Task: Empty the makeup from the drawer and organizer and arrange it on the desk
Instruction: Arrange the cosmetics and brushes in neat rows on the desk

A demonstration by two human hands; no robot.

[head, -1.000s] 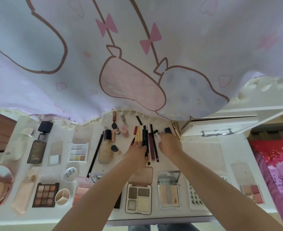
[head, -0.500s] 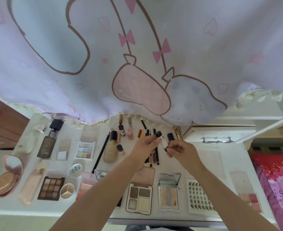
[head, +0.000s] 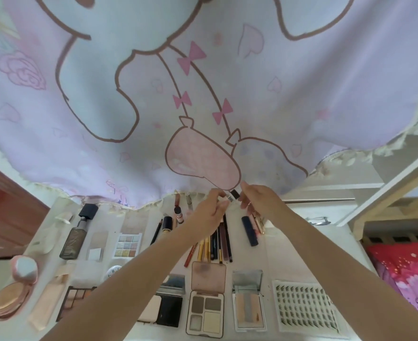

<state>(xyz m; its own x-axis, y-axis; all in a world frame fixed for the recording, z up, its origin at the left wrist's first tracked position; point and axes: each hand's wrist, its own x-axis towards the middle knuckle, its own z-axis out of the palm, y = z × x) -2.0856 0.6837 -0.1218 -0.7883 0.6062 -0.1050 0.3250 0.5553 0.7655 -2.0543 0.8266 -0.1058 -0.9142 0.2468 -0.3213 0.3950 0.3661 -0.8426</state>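
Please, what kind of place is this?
Probably a bedroom dressing desk. Makeup covers the white desk, a cartoon curtain hangs behind it, and a bed stands beside it.

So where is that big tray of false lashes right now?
The lash tray lies flat at the desk's near right, just right of the open mirrored compact and below the right forearm.

We can read "UNNY" running lengthwise on the dark glass bottle (head: 72, 239) with the black cap, lying on the desk (head: 286, 252) at the left. The small tube (head: 230, 196) between the hands carries a barcode, its digits too small to read. The print on the round white lid (head: 113, 271) is partly hidden and illegible.
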